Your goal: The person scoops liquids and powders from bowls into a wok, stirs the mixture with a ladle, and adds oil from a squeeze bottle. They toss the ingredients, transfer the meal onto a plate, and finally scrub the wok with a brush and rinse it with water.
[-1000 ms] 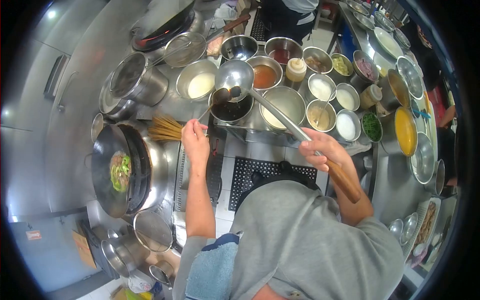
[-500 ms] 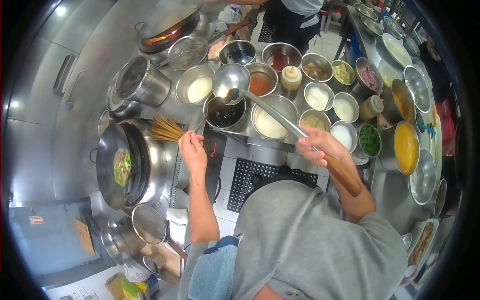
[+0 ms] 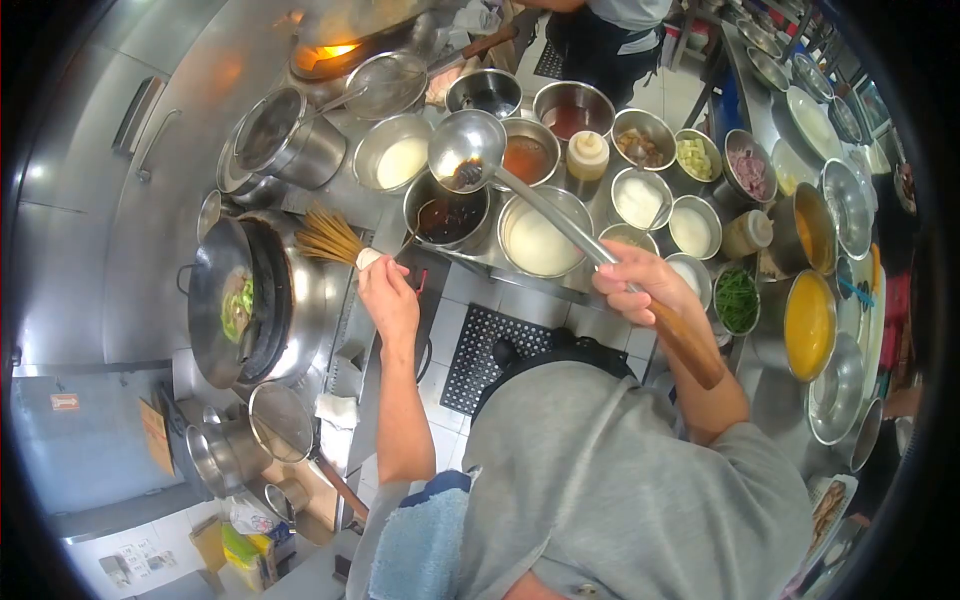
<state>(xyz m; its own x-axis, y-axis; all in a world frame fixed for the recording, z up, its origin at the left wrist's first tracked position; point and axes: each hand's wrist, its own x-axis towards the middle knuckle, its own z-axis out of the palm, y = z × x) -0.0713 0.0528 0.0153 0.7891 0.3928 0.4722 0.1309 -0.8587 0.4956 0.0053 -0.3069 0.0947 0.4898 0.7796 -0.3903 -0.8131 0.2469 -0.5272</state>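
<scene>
My right hand (image 3: 645, 280) grips the wooden-ended handle of a steel ladle (image 3: 468, 140). The ladle's bowl is above the sauce bowls, with a little dark sauce in it. My left hand (image 3: 388, 300) has its fingers closed at the thin handle of a spoon (image 3: 410, 240). That handle slants into a steel bowl of dark sauce (image 3: 450, 215), where its far end is hidden. Just behind my left fingers, a bamboo wok brush (image 3: 335, 238) with a white-wrapped end lies beside the stove. Left of it, a wok (image 3: 215, 330) contains green vegetables and pale pieces (image 3: 238, 308).
Several steel bowls of sauces, powders and chopped food fill the counter, around a squeeze bottle (image 3: 588, 156). Flames (image 3: 335, 50) burn under a far wok. Strainers (image 3: 282, 420) rest at the lower left. A co-worker (image 3: 605, 45) stands across the counter.
More dark sauce shows in the ladle. My left hand has drawn back a little, exposing the brush's white wrap. The whole view has shifted slightly.
</scene>
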